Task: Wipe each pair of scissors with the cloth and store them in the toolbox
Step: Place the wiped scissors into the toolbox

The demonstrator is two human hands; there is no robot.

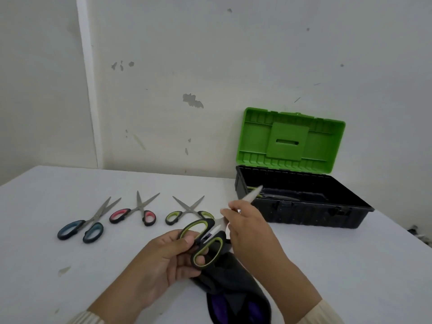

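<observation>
My left hand (168,258) grips the handles of large black-and-green scissors (205,239), held above the table with the blades pointing up and right. My right hand (250,230) closes on the blades; the blade tip is blurred near the toolbox. A dark cloth (233,288) with purple patches hangs below both hands; which hand holds it I cannot tell. Three more pairs lie on the table to the left: blue-handled scissors (86,226), pink-handled scissors (138,212), small green-handled scissors (184,211). The black toolbox (304,213) stands open at the right, its green lid (289,141) raised.
A white table (350,265) carries everything, against a scuffed white wall. Inside the toolbox some scissors lie on the bottom. A small scrap lies on the table at the left front (63,270).
</observation>
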